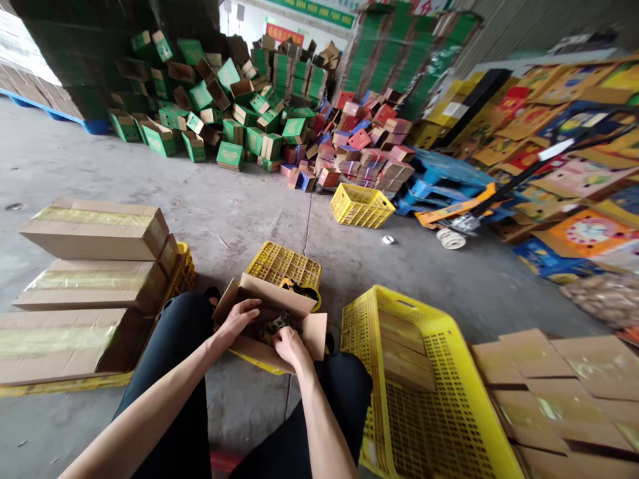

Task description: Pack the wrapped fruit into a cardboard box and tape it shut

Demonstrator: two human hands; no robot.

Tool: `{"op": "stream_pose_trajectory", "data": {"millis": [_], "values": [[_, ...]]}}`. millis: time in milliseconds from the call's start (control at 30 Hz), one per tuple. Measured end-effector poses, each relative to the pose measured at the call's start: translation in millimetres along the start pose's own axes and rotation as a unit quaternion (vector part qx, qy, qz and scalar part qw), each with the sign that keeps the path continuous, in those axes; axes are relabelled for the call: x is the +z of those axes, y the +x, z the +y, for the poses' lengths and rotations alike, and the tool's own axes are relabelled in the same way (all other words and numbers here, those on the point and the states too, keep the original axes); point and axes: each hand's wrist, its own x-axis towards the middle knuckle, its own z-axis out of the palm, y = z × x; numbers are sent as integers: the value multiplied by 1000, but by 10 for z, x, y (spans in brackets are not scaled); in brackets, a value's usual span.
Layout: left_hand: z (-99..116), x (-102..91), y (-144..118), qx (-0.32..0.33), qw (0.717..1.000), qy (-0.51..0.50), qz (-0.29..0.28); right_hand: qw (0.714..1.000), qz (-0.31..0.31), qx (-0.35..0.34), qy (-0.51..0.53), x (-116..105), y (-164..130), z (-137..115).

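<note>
An open cardboard box (pixel 277 293) with raised flaps sits between my knees on a yellow plastic crate (pixel 284 263). My left hand (pixel 241 315) is at the box's left side, its fingers stretched over the opening, apparently holding nothing. Inside the box, my right hand (pixel 288 344) has its fingers closed at a small dark, mottled greenish bundle (pixel 279 322); its kind is too blurred to tell. A black-and-yellow tape dispenser (pixel 303 291) lies on the crate just behind the box's far flap.
Taped cartons (pixel 94 233) are stacked at left. To the right stands a yellow crate (pixel 449 352) with flat cardboard inside, beside more taped cartons (pixel 559 399). Farther off are piled green boxes (pixel 232 153), a small yellow crate (pixel 362 206) and a pallet jack (pixel 464 213).
</note>
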Motion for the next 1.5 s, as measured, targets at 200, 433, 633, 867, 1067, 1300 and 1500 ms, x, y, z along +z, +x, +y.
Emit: {"op": "stream_pose_trajectory", "data": {"millis": [200,433,633,867,1067,1300,1500], "values": [[-43,-10,28,-22,999,-26,-17,998,37,27,53,-142,-20,-1],[-50,-3,53,-52,993,-99,-43,904,57,-17,423,-373,-146,8],[-1,43,13,-123,972,-140,-141,831,70,-12,552,-407,-156,-11],[27,26,-10,-65,970,-170,-159,797,131,6,589,-405,-109,21],[41,16,-8,-33,975,-182,-121,810,70,19,582,-345,-138,4],[50,34,-11,-32,977,-178,-111,823,49,-5,567,-302,-127,-14],[69,42,3,-56,975,-186,-108,815,82,-6,573,-303,-111,-1]]}}
